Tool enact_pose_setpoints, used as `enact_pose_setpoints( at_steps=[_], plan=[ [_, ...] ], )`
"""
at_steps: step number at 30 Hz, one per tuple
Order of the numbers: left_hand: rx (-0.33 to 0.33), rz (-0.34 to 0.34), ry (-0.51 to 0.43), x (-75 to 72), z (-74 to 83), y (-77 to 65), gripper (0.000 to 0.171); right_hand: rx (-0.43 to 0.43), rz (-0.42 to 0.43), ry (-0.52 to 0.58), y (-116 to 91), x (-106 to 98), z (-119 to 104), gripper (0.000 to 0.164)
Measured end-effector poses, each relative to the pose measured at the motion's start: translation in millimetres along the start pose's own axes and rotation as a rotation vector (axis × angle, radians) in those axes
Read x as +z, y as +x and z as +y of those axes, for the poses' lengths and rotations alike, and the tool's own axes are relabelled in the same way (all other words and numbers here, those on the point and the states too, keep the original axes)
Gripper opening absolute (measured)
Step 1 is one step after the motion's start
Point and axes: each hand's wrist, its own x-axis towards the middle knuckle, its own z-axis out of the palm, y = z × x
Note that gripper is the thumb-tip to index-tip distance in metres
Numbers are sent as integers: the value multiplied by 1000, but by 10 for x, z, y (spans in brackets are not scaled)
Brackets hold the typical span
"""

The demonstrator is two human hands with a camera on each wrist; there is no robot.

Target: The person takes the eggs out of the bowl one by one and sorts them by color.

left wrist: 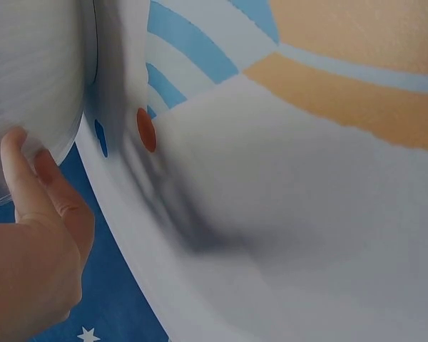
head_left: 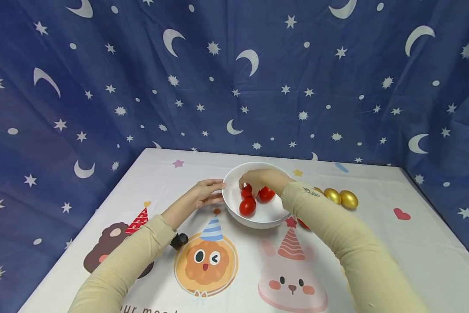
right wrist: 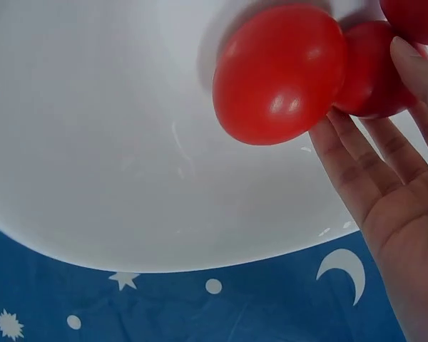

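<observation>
White bowl (head_left: 267, 215) holds three red eggs (head_left: 247, 207); left hand (head_left: 203, 194), fingers spread, touches outer wall; right hand (head_left: 263, 177), inside, has thumb and fingers round one egg (right wrist: 374, 75). Head view alone shows golden eggs (head_left: 349, 199), red object (head_left: 303, 224) partly behind sleeve (head_left: 340, 232).

A dark blue curtain (head_left: 203, 56) with white moons and stars fills the upper half of the head view. Below, the white counter (head_left: 414, 252) carries prints: a brown cartoon figure (head_left: 104, 242) at lower left, a winking orange face (head_left: 208, 274) and pink rabbit (head_left: 293, 278) at lower centre, a red heart (head_left: 401, 214) at right. Golden eggs (head_left: 349, 199) lie right of centre.
</observation>
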Motion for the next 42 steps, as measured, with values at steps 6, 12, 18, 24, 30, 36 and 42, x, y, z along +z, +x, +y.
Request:
enact_pose_setpoints(
  at_steps=[6, 12, 18, 24, 30, 36, 42],
  plan=[
    [2, -10, 7, 32, 5, -13, 47, -20, -2, -48, 1, 23, 11, 36],
    [3, 2, 13, 20, -3, 7, 48, -37, -1, -44, -1, 10, -6, 35],
    [-5, -5, 9, 12, -6, 20, 49, -39, 40, -63, -37, -12, -6, 36],
    [5, -1, 8, 12, 20, -4, 47, -58, 93, -116, -48, -32, 7, 36],
    [9, -9, 7, 18, 12, -17, 48, -46, 104, -90, -90, -48, -13, 41],
    [2, 1, 13, 8, -6, -2, 49, -68, 140, -111, -117, -44, -12, 36],
    [-4, 8, 13, 8, 5, -2, 48, -69, 160, -83, -158, -26, 10, 37]
  ],
)
